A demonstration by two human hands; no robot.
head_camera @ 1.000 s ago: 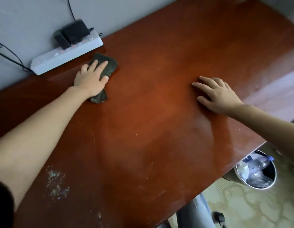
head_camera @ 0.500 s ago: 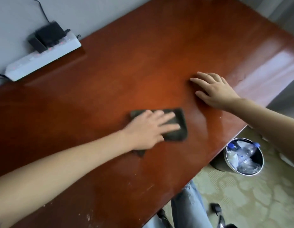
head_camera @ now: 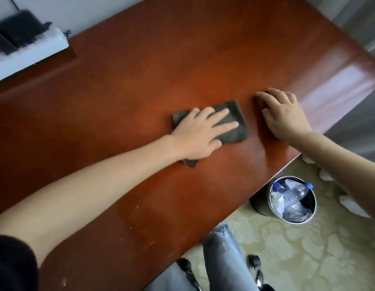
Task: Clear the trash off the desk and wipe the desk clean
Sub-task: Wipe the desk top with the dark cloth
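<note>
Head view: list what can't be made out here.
- Power strip: cut off by the left edge; its plugs are motion-blurred.
- Cloth: middle hidden under the left hand.
- Bin: its base is hidden behind the desk edge.
- White scraps on the floor: partly behind the right forearm.

One desk (head_camera: 182, 59), one cloth (head_camera: 89, 122), two hands, one power strip (head_camera: 31, 53), one bin (head_camera: 264, 208), two bottles (head_camera: 296, 194)
</note>
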